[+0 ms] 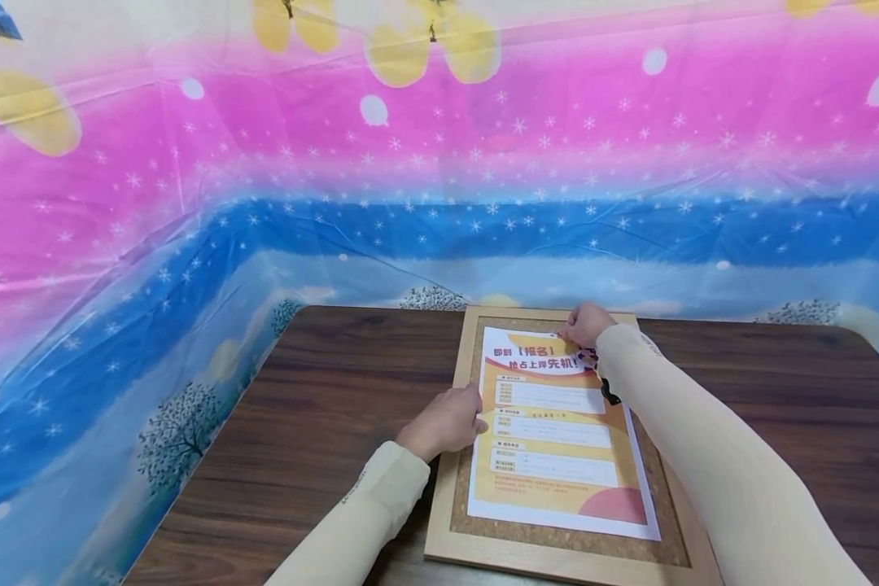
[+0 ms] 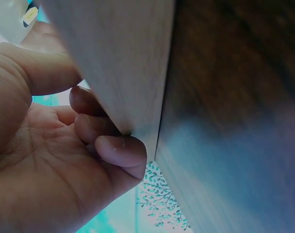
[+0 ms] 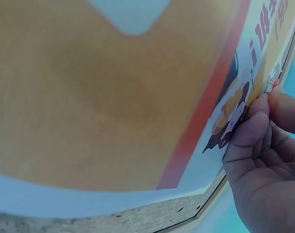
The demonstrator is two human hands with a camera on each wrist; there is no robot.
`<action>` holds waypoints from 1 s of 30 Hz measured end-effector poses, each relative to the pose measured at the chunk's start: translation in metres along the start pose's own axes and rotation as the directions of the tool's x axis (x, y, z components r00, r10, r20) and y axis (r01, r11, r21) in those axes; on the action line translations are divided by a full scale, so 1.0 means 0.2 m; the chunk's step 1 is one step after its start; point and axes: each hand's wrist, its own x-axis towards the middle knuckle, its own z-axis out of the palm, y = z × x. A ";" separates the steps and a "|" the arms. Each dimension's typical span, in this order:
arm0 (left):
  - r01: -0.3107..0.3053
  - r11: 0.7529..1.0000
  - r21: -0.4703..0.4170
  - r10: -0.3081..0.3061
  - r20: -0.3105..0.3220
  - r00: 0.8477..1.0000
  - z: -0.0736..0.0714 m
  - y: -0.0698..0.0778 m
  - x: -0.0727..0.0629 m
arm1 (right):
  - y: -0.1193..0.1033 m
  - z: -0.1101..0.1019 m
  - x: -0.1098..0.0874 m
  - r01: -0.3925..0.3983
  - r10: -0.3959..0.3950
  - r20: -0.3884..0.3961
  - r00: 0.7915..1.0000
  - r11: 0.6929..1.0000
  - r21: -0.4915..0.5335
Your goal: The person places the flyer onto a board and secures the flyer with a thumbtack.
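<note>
A cork board in a pale wooden frame (image 1: pixel 557 563) lies flat on the dark wooden table (image 1: pixel 315 423). An orange and yellow poster (image 1: pixel 557 443) with white boxes covers most of the cork. My left hand (image 1: pixel 473 417) grips the frame's left edge (image 2: pixel 123 58), its fingers (image 2: pixel 119 150) curled under the wood. My right hand (image 1: pixel 569 329) is at the poster's top right corner. There the thumb and forefinger (image 3: pixel 256 124) pinch a small red pin (image 3: pixel 275 83) against the paper (image 3: pixel 113 97). A strip of bare cork (image 3: pixel 138 218) shows beside the poster.
A pink, blue and white starry plastic sheet (image 1: pixel 439 163) hangs behind the table and drapes down its left side (image 1: pixel 154 391). The table's far edge runs just behind the board. Bare tabletop lies left (image 1: pixel 300 456) and right (image 1: pixel 798 423) of the frame.
</note>
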 end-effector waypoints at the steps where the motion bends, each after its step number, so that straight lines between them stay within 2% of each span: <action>1: 0.001 1.000 0.000 -0.001 0.000 1.000 0.00 0.00 0.00 | 0.00 0.00 0.00 0.003 -0.003 0.000 1.000 1.000 -0.009; 12: 0.006 1.000 0.001 -0.006 0.001 1.000 -0.01 -0.01 0.00 | -0.06 0.00 -0.01 0.014 -0.014 -0.003 1.000 0.998 -0.057; 30: 0.017 1.000 -0.018 -0.017 0.017 1.000 0.00 -0.01 0.00 | -0.04 0.01 -0.04 0.045 -0.047 -0.031 0.998 0.997 -0.062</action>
